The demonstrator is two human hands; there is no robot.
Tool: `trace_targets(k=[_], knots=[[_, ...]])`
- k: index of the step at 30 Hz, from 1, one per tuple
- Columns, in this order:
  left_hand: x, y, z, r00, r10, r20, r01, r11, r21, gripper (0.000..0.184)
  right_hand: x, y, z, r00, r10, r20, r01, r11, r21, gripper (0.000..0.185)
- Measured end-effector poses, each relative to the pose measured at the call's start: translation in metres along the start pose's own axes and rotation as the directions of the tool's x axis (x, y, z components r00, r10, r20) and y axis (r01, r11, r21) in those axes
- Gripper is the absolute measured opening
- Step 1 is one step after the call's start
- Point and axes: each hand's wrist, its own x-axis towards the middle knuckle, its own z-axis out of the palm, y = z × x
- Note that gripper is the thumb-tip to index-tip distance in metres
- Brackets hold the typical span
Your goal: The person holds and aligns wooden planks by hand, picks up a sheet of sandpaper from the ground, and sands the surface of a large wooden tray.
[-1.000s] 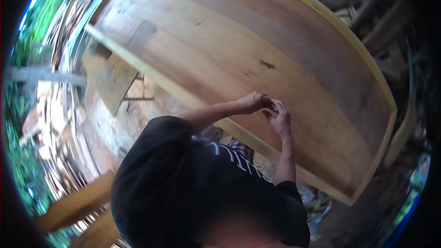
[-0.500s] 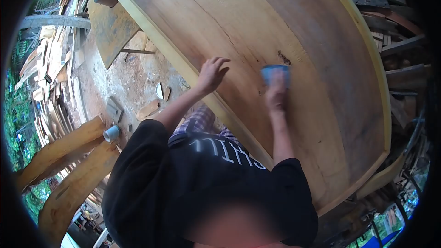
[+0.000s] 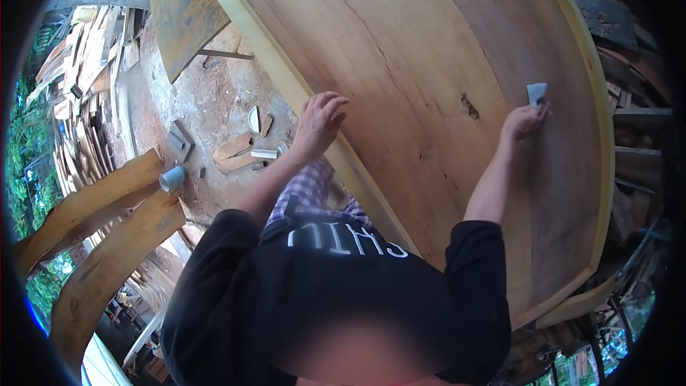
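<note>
A large wooden panel (image 3: 429, 64) with a raised light-wood border lies in front of me, with a crack and a dark knot in its surface. Over its near border, my left hand (image 3: 321, 125) hovers or rests with loosely curled fingers apart, and nothing shows in it. Reaching toward the far right part of the panel, my right hand (image 3: 525, 121) has its fingers closed on a small bluish-grey sheet (image 3: 537, 92), which lies against or just above the darker wood.
On the ground to the left are a grey-white cup (image 3: 172, 179), wood offcuts (image 3: 234, 151) and two long curved planks (image 3: 114, 264). Stacked lumber (image 3: 78, 114) fills the far left. A brown board (image 3: 186, 18) stands beyond the border; more scrap wood lies at the right.
From being together, my hands have moved apart. The right hand has travelled right across the panel with the bluish sheet; the left is at the near border. The view has shifted too.
</note>
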Motion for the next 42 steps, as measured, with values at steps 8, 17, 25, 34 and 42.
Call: trace_targets(k=[8, 17, 25, 34, 42], knots=[[0.010, -0.021, -0.033, 0.980, 0.102, 0.169, -0.073, 0.983, -0.170, 0.033, -0.149, -0.259, -0.118, 0.414, -0.881, 0.229, 0.417, 0.407, 0.812, 0.043], [0.021, -0.088, -0.101, 0.986, 0.075, 0.151, -0.033, 0.964, -0.265, 0.029, -0.155, -0.274, -0.142, 0.327, -0.922, 0.206, 0.402, 0.333, 0.853, 0.034], [0.023, -0.122, -0.131, 0.995, -0.004, 0.100, 0.031, 0.965, -0.262, 0.029, -0.160, -0.277, -0.169, 0.640, -0.510, 0.575, 0.232, 0.841, 0.488, 0.055], [0.027, -0.116, -0.121, 0.985, 0.045, 0.167, 0.022, 0.924, -0.381, 0.028, -0.156, -0.294, -0.150, 0.468, -0.780, 0.415, 0.088, 0.508, 0.857, 0.053], [0.031, -0.113, -0.119, 0.979, 0.061, 0.197, 0.020, 0.921, -0.388, 0.028, -0.142, -0.308, -0.125, 0.541, -0.768, 0.344, 0.162, 0.496, 0.853, 0.054]])
